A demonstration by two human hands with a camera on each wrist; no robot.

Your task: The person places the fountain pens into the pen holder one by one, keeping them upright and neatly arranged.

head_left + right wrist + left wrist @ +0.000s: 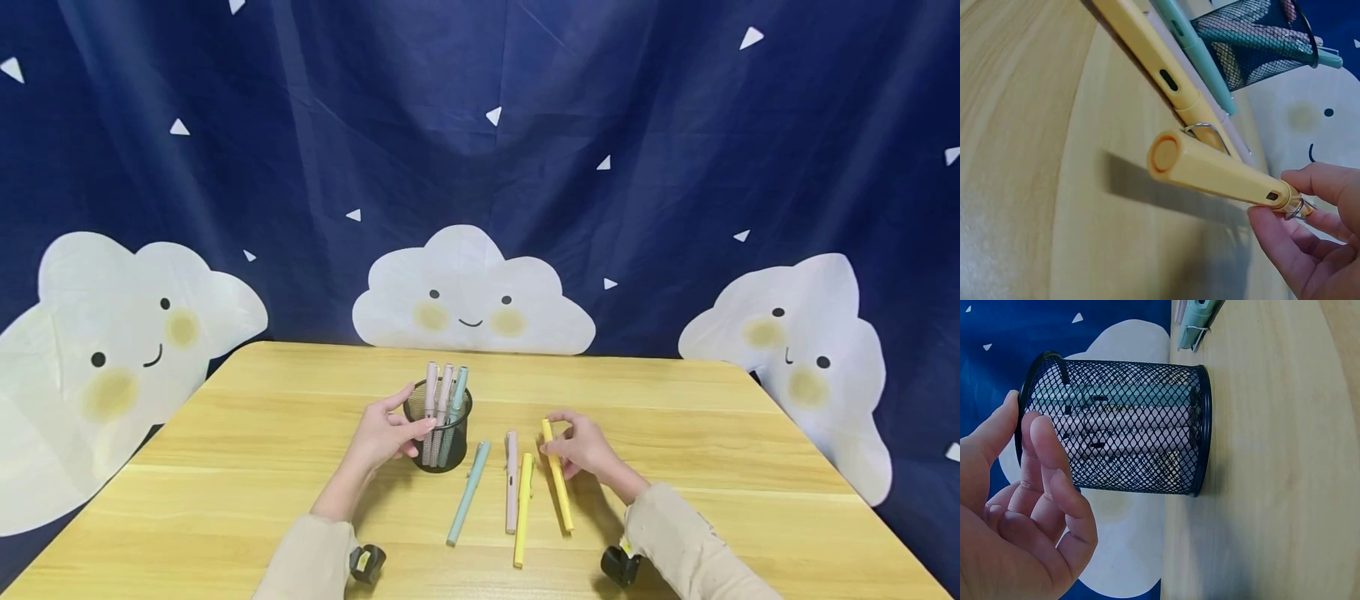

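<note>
A black mesh pen holder (440, 454) stands upright with two pale pink pens and a teal pen inside. My left hand (381, 433) holds it at the rim from the left, thumb and fingers against the edge. In the right wrist view, my right hand (1316, 237) pinches a yellow pen (1210, 172) near its clip end, between thumb and fingers. That pen is tilted and casts a shadow on the table. Left of it lie another yellow pen (523, 512), a pale pink pen (512, 483) and a teal pen (468, 493).
The light wooden table (247, 467) reaches back to a dark blue curtain (480, 167) printed with white clouds and triangles. A black wrist camera (367, 564) shows under the left sleeve and a second camera (620, 567) under the right sleeve.
</note>
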